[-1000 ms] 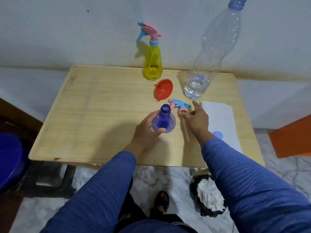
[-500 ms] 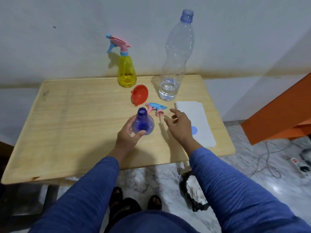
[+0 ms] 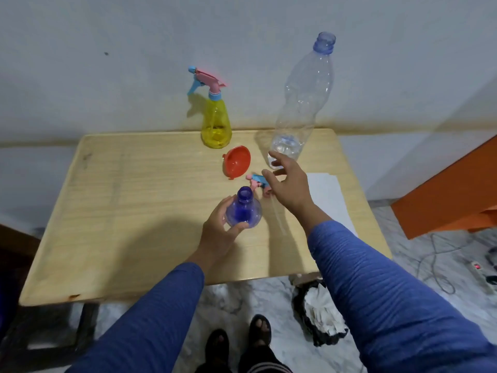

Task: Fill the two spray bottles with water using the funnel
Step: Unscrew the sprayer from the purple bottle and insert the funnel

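Note:
My left hand (image 3: 219, 232) grips the blue spray bottle (image 3: 244, 211), which stands upright on the wooden table (image 3: 134, 200) with its neck uncapped. Its pink and blue spray head (image 3: 258, 183) lies on the table just behind, partly hidden by my right hand (image 3: 289, 184). That hand hovers open, fingers spread, between the spray head and the tall clear water bottle (image 3: 301, 103), which is uncapped and holds a little water. The red funnel (image 3: 237, 162) lies on its side near the middle back. The yellow spray bottle (image 3: 216, 122) stands capped at the back edge.
A white sheet of paper (image 3: 329, 200) lies on the table's right side. Below the table's right corner stands a black bin with white paper (image 3: 321, 316). An orange object (image 3: 451, 189) and a power strip (image 3: 481, 273) with cables are on the floor at right.
My right hand has lifted off the table and moved back toward the water bottle, fingers spread. The left hand still holds the blue bottle. The camera view shifted.

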`<state>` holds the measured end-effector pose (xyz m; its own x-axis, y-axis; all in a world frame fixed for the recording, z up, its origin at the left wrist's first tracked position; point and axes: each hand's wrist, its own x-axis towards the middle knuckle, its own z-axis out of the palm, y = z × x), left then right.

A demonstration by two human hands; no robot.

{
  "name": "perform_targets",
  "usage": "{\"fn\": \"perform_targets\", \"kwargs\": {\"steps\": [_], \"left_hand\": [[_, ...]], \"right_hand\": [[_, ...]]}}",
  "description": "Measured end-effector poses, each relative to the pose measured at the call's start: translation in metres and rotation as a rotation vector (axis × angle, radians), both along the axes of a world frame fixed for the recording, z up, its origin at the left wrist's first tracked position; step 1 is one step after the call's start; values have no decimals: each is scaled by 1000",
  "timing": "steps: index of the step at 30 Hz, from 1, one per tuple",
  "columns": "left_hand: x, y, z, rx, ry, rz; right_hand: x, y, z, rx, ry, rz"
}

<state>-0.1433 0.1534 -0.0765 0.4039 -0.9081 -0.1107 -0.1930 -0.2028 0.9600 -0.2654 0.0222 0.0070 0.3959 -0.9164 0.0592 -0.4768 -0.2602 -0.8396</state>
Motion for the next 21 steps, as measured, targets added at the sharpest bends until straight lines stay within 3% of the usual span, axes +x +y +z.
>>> {"fn": "perform_targets", "kwargs": {"steps": [5,11,21], "left_hand": [[2,-2,5,19,-48,-30],[-1,-1,-1,32,25,40],[-4,-3,-7,105,12,98]], "right_hand": [[27,-42,-7,-38,96,143],[66,-76,-27,-61,220,343],[91,-97,-42,-31,192,321]]}}
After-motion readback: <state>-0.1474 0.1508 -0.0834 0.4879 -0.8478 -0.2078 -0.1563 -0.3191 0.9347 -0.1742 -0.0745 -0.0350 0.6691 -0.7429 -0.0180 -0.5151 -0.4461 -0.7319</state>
